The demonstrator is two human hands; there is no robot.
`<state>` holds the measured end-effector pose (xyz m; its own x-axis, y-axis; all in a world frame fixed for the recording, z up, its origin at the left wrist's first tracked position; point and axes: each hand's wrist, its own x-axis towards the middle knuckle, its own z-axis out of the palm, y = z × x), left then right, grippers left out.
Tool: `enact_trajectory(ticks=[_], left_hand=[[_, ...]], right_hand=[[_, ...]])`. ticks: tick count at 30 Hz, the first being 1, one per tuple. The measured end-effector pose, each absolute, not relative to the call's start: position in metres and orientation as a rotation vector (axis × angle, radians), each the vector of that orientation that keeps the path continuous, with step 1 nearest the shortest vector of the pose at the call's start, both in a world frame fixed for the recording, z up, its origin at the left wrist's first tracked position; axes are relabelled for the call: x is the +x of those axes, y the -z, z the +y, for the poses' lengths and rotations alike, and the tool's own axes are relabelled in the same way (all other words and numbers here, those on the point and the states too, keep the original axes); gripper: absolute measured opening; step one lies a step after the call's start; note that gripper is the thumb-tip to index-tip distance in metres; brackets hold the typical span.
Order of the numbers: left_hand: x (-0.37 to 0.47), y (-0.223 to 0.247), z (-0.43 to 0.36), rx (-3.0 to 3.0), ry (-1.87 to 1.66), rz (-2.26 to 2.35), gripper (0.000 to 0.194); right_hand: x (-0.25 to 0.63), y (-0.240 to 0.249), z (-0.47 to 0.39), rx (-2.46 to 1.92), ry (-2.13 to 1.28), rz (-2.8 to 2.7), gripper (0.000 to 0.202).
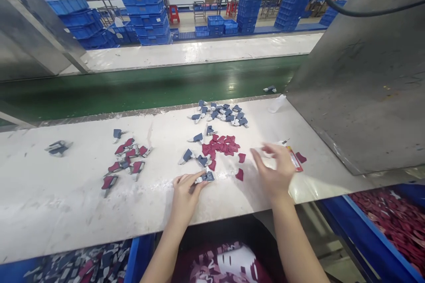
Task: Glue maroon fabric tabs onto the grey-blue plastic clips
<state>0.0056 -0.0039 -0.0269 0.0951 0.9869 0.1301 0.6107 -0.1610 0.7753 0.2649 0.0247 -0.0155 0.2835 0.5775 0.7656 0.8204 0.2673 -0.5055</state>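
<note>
My left hand (186, 190) pinches a small blue-grey and white plastic part (208, 177) at the table's near side, its dark hollow face up. To the right, my right hand (277, 168) is over the table, blurred, thumb and fingers apart. Beside it lie a red-and-white packet (295, 159), partly covered by the hand, and a pale object with a thin dark tip (284, 142), mostly hidden. Between the hands is a pile of maroon flat pieces (221, 145), with two loose maroon pieces (239, 174) nearer me. More blue-grey parts (227, 114) lie behind the pile.
Parts with maroon pieces on them (131, 152) lie at the left. Blue bins hold mixed parts (89, 263) at lower left and maroon pieces (395, 216) at lower right. A green belt (186, 84) runs beyond the table; a metal panel (361, 75) stands at the right.
</note>
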Motion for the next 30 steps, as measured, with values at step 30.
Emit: enact_trajectory(ticks=[30], left_hand=[[0.028, 0.011, -0.007, 1.365, -1.142, 1.597, 0.027]], right_hand=[[0.189, -0.01, 0.001, -1.339, -1.047, -1.249, 0.028]])
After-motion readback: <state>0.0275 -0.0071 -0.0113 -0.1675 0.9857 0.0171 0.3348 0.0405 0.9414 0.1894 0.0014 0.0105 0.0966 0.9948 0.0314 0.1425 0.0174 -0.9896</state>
